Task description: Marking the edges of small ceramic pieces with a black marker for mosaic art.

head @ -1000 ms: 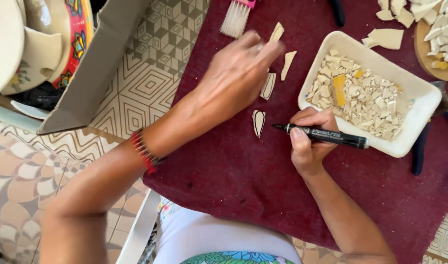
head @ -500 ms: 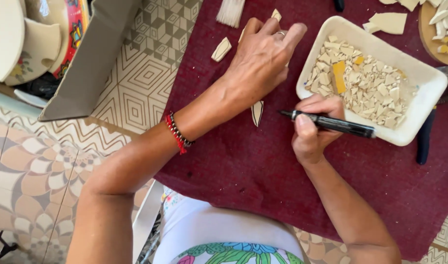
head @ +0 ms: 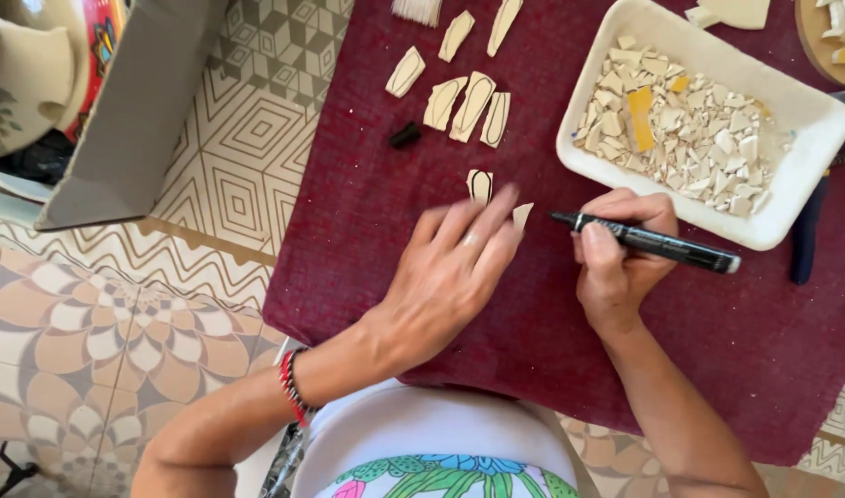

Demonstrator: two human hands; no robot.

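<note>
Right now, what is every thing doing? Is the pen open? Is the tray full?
Black marker: uncapped, held level in the right hand.
Marker cap: off, lying on the red cloth.
Left hand: flat, fingers spread, fingertips at a small tile piece.
White tray: partly filled with broken tile bits.
Outlined tile pieces: lying flat on the cloth.
Cardboard box: open.

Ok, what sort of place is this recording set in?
Probably a home craft spot for mosaic work, set up over a patterned tiled floor. A dark red cloth holds outlined tile pieces, a white tray holds broken chips, and the right hand holds a black marker.
</note>
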